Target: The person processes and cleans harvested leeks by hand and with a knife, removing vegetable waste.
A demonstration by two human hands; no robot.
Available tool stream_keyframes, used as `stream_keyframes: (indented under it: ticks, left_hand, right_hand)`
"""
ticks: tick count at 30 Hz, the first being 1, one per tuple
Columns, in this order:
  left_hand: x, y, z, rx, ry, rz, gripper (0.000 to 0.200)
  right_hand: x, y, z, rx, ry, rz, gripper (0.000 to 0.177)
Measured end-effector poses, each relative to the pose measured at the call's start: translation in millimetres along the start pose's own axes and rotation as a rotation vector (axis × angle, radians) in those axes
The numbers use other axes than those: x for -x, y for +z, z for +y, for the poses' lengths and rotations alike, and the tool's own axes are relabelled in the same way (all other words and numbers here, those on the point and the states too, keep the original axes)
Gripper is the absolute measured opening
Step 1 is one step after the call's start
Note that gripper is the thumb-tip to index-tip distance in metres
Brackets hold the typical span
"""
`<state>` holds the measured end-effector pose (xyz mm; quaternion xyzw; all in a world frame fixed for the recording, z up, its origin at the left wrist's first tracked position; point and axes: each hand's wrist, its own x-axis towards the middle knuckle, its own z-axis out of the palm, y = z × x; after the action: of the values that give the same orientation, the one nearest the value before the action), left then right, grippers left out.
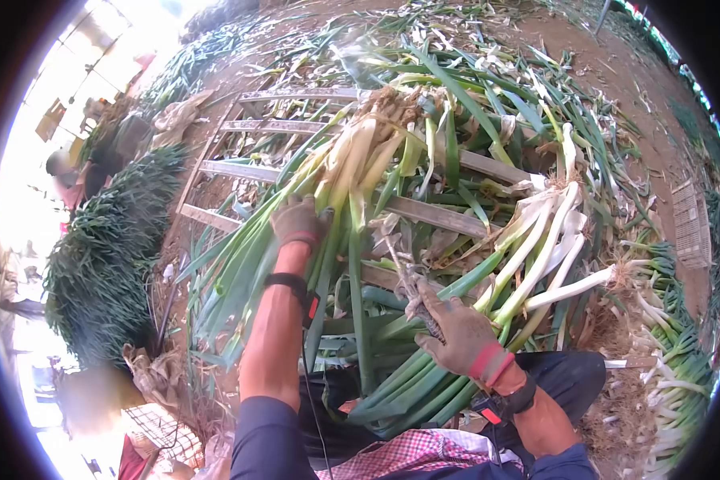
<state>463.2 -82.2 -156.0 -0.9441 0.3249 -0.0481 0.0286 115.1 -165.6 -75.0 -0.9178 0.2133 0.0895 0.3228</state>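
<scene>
- We have our left hand (298, 224) out in front, its grip clenched round the green leaves of an onion bunch (360, 160), which lies across the wooden rack (296, 96) with its pale, soil-stained stalks pointing away from us.
- Our right hand (460, 336) is nearer our lap, its grip closed on a thin strand (408, 284) that rises from the fist. We cannot tell whether it is twine, a root or part of a tool.
- Done, as we judge it: a few white stalks (536, 256) lie clean and peeled just right of the right hand, and a row of trimmed onions (672, 360) lies on the ground at the far right. Loose skins and torn leaves (488, 72) are strewn over the rack and the soil beyond.
- In hand: the onion bunch looks unpeeled, with yellowed outer leaves on it, so we judge it is at the start of its cleaning.
- Left, in our judgement: a good deal. Long green leaves (400, 384) cross our lap, and more untrimmed stalks lie on the rack around the bunch.
- A large dark heap of greens (104, 248) lies well apart on the left. Another person (64, 172) sits beyond it, too overexposed to make out more.
</scene>
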Motion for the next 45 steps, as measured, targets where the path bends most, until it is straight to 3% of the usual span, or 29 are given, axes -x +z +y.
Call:
stream_keyframes:
  ticks: [3,6,10,13,17,18,21,25,28,31,32,35,42,45]
  left_hand:
    - [-13.7,0.9,7.9,-0.006,-0.051,-0.093,0.059]
    - [-23.3,-12.5,9.0,0.116,-0.168,-0.351,0.059]
    - [15.6,-47.8,18.3,0.268,-0.156,-0.496,0.064]
    - [50.8,-16.0,8.9,0.255,-0.014,-0.23,0.067]
    - [58.6,-9.0,-21.7,0.582,-0.027,-0.493,0.064]
    - [63.8,-4.5,-25.4,0.691,-0.002,-0.518,0.049]
    - [73.0,7.4,-24.9,0.735,-0.011,-0.512,0.041]
    - [65.2,-2.5,-4.9,0.76,-0.121,-0.444,0.033]
    - [60.3,-6.4,12.1,0.732,-0.071,-0.435,0.033]
    - [55.7,1.4,15.8,0.794,-0.066,-0.49,0.037]
    - [55.4,5.1,14.9,0.824,-0.055,-0.477,0.04]
    - [59.4,14.1,9.6,0.894,-0.032,-0.47,0.047]
    - [62.3,14.2,5.4,0.871,-0.04,-0.486,0.054]
    - [60.2,9.8,5.9,0.852,-0.058,-0.487,0.054]
  right_hand:
    - [3.8,5.9,15.5,-0.028,0.062,0.037,0.094]
    - [11.6,13.9,16.3,-0.022,0.013,-0.026,0.095]
    - [9.2,14.2,20.0,-0.078,0.072,0.037,0.095]
    - [11.8,18.0,17.8,-0.092,0.013,0.066,0.093]
    - [8.1,14.2,8.7,-0.124,0.1,0.111,0.094]
    - [7.5,14.1,7.3,-0.16,0.12,0.104,0.095]
    - [13.2,20.0,-6.9,-0.062,-0.048,0.009,0.093]
    - [9.1,30.0,-13.3,-0.15,-0.02,0.034,0.093]
    - [9.7,35.0,-17.0,-0.152,-0.076,-0.034,0.091]
    - [-11.9,32.4,-17.4,-0.18,0.02,0.044,0.09]
    - [-27.9,44.1,-3.2,-0.244,-0.033,0.163,0.089]
    - [-69.9,5.9,-2.5,-0.162,0.121,0.097,0.087]
    - [-155.3,-24.4,31.1,-0.071,0.225,0.229,0.091]
    - [-131.8,-8.5,36.3,-0.13,0.076,0.203,0.09]
